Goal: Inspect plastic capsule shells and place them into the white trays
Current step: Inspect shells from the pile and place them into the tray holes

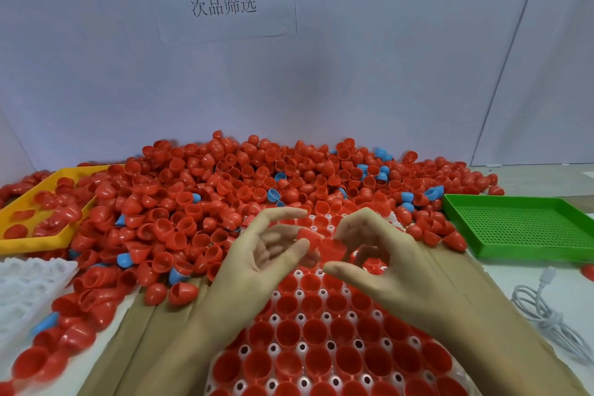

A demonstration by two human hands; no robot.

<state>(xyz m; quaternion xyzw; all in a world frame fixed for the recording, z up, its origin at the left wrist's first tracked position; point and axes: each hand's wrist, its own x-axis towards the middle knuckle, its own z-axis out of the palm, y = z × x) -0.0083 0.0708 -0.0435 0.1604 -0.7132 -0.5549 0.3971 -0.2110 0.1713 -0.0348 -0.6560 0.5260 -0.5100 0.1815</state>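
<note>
A white tray [300,294] lies in front of me, most of its pockets filled with red capsule shells [316,331]. Above its far end my hands meet. My right hand [382,263] pinches a red shell [332,249] between curled forefinger and thumb. My left hand [257,263] is blurred; its thumb and fingertips hold a second red shell [308,233] that touches the first, and its forefinger sticks out above. A large heap of loose red shells [225,189], with a few blue ones [273,194], covers the table behind the tray.
A yellow tray [19,244] holding some red shells stands at the left, with another white tray [29,286] below it. A green perforated tray [527,225] sits at the right, and a white cable [546,308] lies coiled near it. A wall with a paper sign stands behind.
</note>
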